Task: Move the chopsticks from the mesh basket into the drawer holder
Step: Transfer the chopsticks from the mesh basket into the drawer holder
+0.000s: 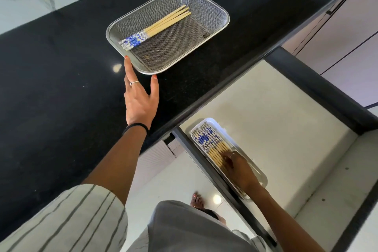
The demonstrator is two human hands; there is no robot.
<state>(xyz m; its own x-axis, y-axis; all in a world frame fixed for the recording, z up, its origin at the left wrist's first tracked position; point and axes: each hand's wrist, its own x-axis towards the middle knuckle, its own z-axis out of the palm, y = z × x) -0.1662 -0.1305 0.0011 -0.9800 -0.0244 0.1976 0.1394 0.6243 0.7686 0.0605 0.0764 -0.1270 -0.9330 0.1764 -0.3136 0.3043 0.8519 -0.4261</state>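
Note:
A steel mesh basket [212, 6] stands on the black counter with several wooden chopsticks [163, 23] lying in it, their blue-and-white ends toward me. My left hand [141, 98] is stretched out flat, its forefinger and thumb tips touching the basket's near corner. Down in the open drawer, a white holder [214, 124] is filled with several matching chopsticks [208, 141]. My right hand [238, 166] lies over their wooden ends, fingers bent down onto them; whether it pinches any is hidden.
The black stone counter [61, 88] spreads left of the basket, with white marble wall behind. The drawer [286, 129] has a pale floor and dark frame around the holder. Cabinet fronts with dark handles stand at the upper right. My foot shows on the glossy floor below.

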